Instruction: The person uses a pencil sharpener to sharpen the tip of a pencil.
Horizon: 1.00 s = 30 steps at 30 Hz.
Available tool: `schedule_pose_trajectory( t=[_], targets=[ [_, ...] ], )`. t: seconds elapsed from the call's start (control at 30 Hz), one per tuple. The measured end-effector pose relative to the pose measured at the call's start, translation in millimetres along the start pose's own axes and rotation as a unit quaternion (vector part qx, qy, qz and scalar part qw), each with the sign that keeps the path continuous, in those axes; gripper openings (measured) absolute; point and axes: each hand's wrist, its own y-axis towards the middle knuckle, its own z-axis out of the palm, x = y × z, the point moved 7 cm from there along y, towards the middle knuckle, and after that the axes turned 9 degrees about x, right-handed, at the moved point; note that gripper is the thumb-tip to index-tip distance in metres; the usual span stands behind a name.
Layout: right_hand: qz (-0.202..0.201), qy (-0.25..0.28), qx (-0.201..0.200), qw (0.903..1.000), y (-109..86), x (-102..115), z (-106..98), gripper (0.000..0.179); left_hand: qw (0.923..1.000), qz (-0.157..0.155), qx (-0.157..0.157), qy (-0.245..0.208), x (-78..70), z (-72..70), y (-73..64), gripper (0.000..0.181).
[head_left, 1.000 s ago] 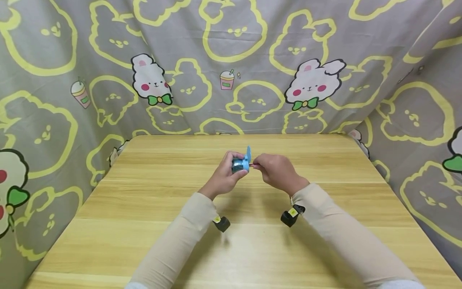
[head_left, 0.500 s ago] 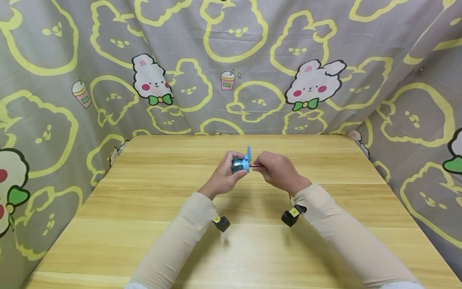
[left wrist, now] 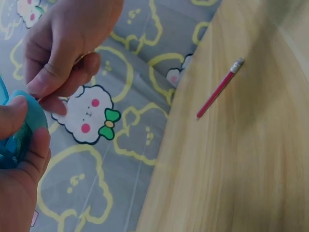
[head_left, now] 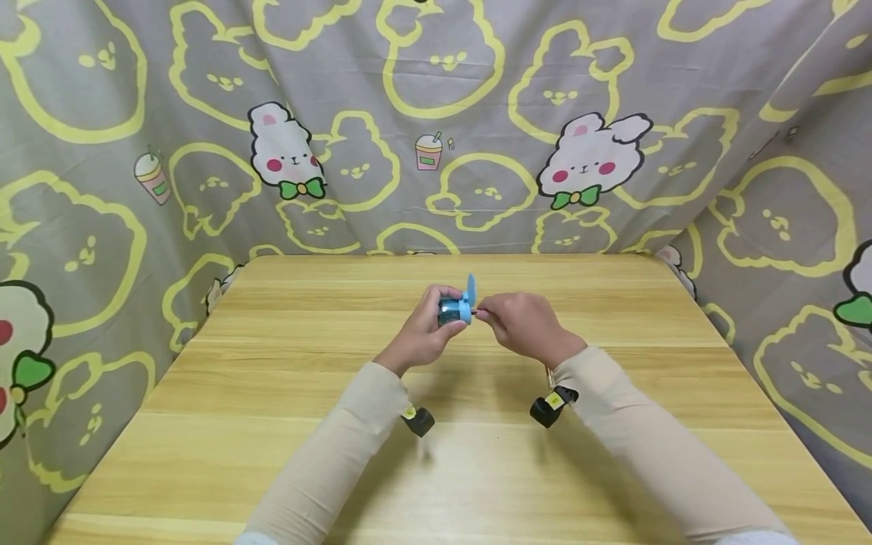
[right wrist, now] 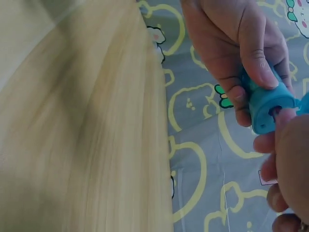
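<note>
In the head view, my left hand (head_left: 424, 333) grips a small blue pencil sharpener (head_left: 450, 311) with a clear body, thumb near the front and fingers over the top. Its flip lid (head_left: 470, 288) stands up. To the right, my right hand (head_left: 527, 322) pinches a thin dark red pencil (head_left: 475, 311), whose end goes into the sharpener's opening. Only a short length of that pencil shows between fingertips and sharpener. The right wrist view shows the round sharpener face (right wrist: 264, 118) with the pencil's end in the hole, partly covered by my right fingers.
Another red pencil (left wrist: 219, 90) with a silver end lies on the wooden table (left wrist: 231, 169) in the left wrist view. A patterned grey curtain (head_left: 381, 197) hangs behind the table. Black wrist cameras (head_left: 418, 422) hang below both wrists.
Half a second ago, the right hand was turned with more of the pencil showing; now its fingers are rolled back over it, close to the sharpener. The left hand stays nearly still.
</note>
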Motion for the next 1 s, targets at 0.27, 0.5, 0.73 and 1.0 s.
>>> schedule_pose_trajectory(
  t=[0.27,0.5,0.73,1.0],
  targets=[
    [-0.038,0.028,-0.068,0.9966,-2.6,-0.9,-8.6,0.017,0.9998,-0.008,0.001,-0.019,3.2,-0.9,0.9,0.035],
    [-0.007,-0.013,-0.055,0.9983,-1.8,-1.0,-5.0,0.011,0.9996,0.006,0.002,-0.026,1.7,1.5,1.6,0.034],
    [-0.046,0.065,-0.052,0.9955,-5.4,-3.6,-4.3,0.018,0.9997,-0.004,0.003,-0.023,2.3,2.3,1.4,0.034],
    [-0.070,-0.009,-0.108,0.9916,-8.6,5.5,-7.7,0.012,0.9997,-0.008,0.002,-0.024,1.6,3.0,1.4,0.034]
  ],
)
